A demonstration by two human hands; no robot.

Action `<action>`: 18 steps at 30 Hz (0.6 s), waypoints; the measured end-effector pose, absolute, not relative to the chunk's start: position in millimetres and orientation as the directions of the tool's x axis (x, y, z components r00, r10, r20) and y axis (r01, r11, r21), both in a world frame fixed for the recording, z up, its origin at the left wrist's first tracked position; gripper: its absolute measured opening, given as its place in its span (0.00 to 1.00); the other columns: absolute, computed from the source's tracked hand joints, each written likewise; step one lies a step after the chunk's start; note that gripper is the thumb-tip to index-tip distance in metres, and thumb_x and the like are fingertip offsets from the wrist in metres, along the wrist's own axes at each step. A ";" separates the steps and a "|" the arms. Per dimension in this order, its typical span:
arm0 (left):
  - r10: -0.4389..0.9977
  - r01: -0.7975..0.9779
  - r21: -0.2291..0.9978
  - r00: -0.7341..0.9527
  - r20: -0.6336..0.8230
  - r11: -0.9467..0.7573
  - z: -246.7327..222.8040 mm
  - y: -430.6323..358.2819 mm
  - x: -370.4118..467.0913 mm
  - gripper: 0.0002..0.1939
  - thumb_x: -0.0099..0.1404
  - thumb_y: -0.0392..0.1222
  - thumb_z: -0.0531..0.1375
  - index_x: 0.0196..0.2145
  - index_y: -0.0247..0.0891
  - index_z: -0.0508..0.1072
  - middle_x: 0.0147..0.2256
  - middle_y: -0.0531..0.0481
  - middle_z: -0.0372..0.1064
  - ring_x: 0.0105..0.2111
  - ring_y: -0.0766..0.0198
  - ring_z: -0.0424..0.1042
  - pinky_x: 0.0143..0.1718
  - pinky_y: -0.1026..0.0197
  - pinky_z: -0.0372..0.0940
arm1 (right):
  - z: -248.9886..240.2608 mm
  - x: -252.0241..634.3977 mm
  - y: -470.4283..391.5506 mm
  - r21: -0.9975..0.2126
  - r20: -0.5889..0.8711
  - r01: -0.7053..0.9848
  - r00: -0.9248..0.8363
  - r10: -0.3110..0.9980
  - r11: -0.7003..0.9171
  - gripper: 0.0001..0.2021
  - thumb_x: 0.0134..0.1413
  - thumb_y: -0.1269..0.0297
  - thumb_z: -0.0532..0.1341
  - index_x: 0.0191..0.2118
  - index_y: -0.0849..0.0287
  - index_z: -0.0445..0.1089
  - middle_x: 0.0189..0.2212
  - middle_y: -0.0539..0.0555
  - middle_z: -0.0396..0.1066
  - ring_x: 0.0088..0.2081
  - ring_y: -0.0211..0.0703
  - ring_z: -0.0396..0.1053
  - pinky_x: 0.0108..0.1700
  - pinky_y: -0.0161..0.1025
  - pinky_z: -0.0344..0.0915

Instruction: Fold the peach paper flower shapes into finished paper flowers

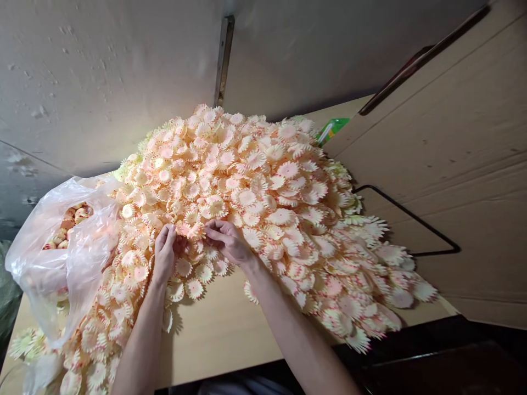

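A pale pink artificial flower (193,229) with frilled edges is between my two hands, above a big pile of similar flower pieces. My left hand (166,251) is closed, thumb and fingers pinched at its left side. From the right, my right hand (229,241) pinches its other edge between thumb and forefinger. The fingertips are partly lost among the petals. Around both hands spreads the heap of cream and pink flower pieces (247,197), some with red-dotted rims. Several loose ones lie just below my hands on the light wooden table (222,329).
At the left, a translucent plastic bag (94,219) holds rounded, red-speckled cream pieces (76,214). A large cardboard sheet (453,164) leans at the right, with a bent black rod (415,216) against it. Behind the pile are a green packet (333,130) and a grey wall (144,66).
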State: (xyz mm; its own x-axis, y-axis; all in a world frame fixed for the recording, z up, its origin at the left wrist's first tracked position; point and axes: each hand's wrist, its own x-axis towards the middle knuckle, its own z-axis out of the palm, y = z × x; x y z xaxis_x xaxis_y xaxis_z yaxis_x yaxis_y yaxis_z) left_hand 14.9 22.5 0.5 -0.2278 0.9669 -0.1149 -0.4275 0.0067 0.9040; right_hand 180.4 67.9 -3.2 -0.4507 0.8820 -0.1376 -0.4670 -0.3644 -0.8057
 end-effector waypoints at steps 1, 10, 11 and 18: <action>0.966 -0.451 0.893 -0.228 -0.121 0.005 1.4 23.0 15.4 0.20 0.59 0.54 0.68 0.29 0.39 0.63 0.23 0.59 0.55 0.21 0.73 0.59 0.24 0.68 0.60 | -2.8 180.4 67.9 -0.795 -0.151 -0.468 -0.463 0.873 -0.386 0.13 0.41 0.59 0.74 0.27 0.60 0.73 0.23 0.47 0.68 0.24 0.33 0.62 0.28 0.32 0.61; 0.903 -0.562 0.822 -0.392 -0.173 -0.086 5.1 30.2 9.7 0.23 0.51 0.54 0.72 0.29 0.39 0.65 0.21 0.59 0.62 0.20 0.71 0.64 0.25 0.65 0.67 | -1.6 186.2 71.3 -0.618 -0.236 -0.691 -0.291 0.927 -0.374 0.05 0.37 0.64 0.67 0.25 0.56 0.72 0.21 0.48 0.68 0.24 0.37 0.62 0.28 0.37 0.65; 0.911 -0.543 0.837 -0.379 -0.163 -0.076 4.3 29.8 8.8 0.22 0.51 0.53 0.72 0.29 0.38 0.65 0.22 0.59 0.62 0.21 0.72 0.64 0.25 0.66 0.67 | -1.3 185.6 70.9 -0.654 -0.209 -0.656 -0.322 0.924 -0.377 0.05 0.37 0.64 0.66 0.24 0.57 0.72 0.22 0.49 0.68 0.25 0.37 0.62 0.28 0.36 0.63; 0.982 -0.364 0.930 -0.190 -0.022 -0.050 -1.9 24.1 9.0 0.18 0.58 0.51 0.69 0.27 0.36 0.69 0.24 0.56 0.62 0.23 0.73 0.61 0.27 0.69 0.62 | -1.7 177.9 66.0 -0.872 -0.020 -0.442 -0.397 0.918 -0.211 0.07 0.41 0.62 0.72 0.26 0.58 0.76 0.32 0.50 0.72 0.32 0.36 0.66 0.36 0.34 0.64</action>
State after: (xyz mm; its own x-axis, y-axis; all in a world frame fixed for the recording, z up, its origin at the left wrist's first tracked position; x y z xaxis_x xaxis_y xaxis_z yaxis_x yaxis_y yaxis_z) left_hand 9.0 24.1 -1.9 -0.1900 0.9815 -0.0216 -0.3638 -0.0499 0.9301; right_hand 177.9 66.0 -1.7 -0.3970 0.9176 -0.0202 -0.4423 -0.2106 -0.8718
